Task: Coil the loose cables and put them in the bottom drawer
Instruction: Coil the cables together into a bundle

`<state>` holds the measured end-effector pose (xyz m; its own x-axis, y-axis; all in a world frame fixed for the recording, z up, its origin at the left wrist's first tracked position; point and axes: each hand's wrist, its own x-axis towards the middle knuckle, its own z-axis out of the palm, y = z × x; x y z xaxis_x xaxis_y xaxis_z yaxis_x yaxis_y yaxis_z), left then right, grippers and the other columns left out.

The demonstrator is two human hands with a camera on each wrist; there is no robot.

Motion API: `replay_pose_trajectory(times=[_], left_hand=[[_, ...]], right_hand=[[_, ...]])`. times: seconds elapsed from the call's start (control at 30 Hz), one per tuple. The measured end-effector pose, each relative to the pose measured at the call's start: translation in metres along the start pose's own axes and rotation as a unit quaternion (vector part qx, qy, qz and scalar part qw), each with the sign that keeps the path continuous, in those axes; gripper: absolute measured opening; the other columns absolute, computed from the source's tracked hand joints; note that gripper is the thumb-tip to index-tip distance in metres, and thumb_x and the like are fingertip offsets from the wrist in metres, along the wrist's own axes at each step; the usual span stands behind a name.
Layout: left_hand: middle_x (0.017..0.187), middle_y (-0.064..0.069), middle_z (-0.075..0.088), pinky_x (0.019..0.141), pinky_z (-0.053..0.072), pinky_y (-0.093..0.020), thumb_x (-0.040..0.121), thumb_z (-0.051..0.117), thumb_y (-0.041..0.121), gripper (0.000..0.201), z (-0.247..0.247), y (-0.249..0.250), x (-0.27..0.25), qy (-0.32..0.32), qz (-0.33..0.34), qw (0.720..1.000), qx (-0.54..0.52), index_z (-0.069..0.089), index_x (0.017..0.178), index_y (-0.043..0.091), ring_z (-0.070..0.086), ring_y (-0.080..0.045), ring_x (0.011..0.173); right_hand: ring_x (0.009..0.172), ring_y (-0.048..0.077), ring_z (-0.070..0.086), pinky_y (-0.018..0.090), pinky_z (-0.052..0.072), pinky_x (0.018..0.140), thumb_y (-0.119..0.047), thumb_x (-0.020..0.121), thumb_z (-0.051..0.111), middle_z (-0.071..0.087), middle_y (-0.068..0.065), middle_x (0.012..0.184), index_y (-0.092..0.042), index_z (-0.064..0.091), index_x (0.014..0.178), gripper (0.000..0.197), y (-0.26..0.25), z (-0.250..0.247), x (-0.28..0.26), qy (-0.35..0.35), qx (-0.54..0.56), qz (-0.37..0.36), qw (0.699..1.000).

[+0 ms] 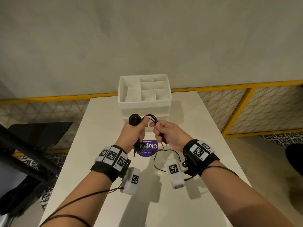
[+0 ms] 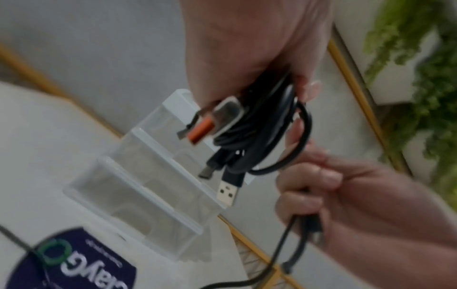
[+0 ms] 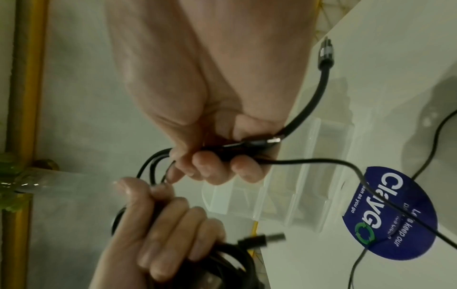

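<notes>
Both my hands are up in the middle of the head view, just in front of the drawer unit (image 1: 144,102). My left hand (image 1: 133,134) is wrapped tight around a bundle of black cables (image 2: 249,140), coiled up into a bunch. From the left wrist view you can see plug ends poking out of the bundle: one with an orange tongue (image 2: 200,130) and a plain USB plug (image 2: 227,192) hanging below it. A round black piece (image 1: 134,120) sticks out the top of my fist in the head view, can't really tell what it is.

My right hand (image 1: 170,135) is curled around a few strands of the same cables, just right of the left one, with short loops (image 1: 151,117) bridging the two fists. In the right wrist view a plug tip (image 3: 273,140) peeks out of my curled fingers (image 3: 223,170), and one loose end with a small plug (image 3: 326,51) arcs up to the upper right of that frame.

The white drawer unit sits at the far end of the white worktop (image 1: 114,202), top tray split into compartments, drawers below look closed. A purple round sticker (image 1: 150,149) is on the worktop right under my hands, and a thin black wire (image 1: 159,158) trails across the worktop near it.
</notes>
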<state>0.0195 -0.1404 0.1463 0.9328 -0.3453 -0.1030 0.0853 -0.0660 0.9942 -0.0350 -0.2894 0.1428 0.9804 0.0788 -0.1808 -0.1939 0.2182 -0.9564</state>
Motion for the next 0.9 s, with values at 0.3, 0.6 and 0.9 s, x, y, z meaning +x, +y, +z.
replay_pose_trajectory(times=[0.3, 0.6, 0.9], left_hand=[[0.041, 0.0, 0.037, 0.051, 0.032, -0.027, 0.089, 0.058, 0.043, 0.048, 0.006, 0.006, 0.0, 0.001, 0.006, 0.998, -0.057, 0.06, 0.074, -0.003, 0.034, -0.014, 0.039], [0.048, -0.005, 0.04, 0.05, 0.035, -0.027, 0.092, 0.055, 0.035, 0.027, -0.002, 0.003, -0.006, -0.003, 0.015, 0.998, 0.058, 0.065, 0.077, 0.014, 0.035, -0.014, 0.041], [0.041, 0.001, 0.04, 0.049, 0.033, -0.024, 0.097, 0.045, 0.033, 0.047, 0.004, -0.003, -0.012, -0.011, 0.016, 1.0, 0.002, 0.048, 0.053, 0.017, 0.036, -0.012, 0.038]], right_hand=[[0.057, 0.014, 0.045, 0.028, 0.035, 0.059, -0.034, 0.099, 0.037, 0.05, 0.0, 0.069, -0.021, 0.06, 0.115, 0.031, -0.005, 0.007, 0.0, 0.034, 0.029, -0.023, 0.999], [0.056, 0.01, 0.04, 0.024, 0.039, 0.062, -0.03, 0.095, 0.047, 0.043, -0.003, 0.065, -0.007, 0.065, 0.103, 0.03, -0.016, -0.003, -0.002, 0.018, 0.006, -0.003, 1.0], [0.061, 0.011, 0.051, 0.029, 0.049, 0.067, -0.02, 0.093, 0.051, 0.052, -0.001, 0.073, -0.008, 0.066, 0.103, 0.022, -0.012, 0.004, -0.004, 0.007, 0.067, -0.006, 0.998]])
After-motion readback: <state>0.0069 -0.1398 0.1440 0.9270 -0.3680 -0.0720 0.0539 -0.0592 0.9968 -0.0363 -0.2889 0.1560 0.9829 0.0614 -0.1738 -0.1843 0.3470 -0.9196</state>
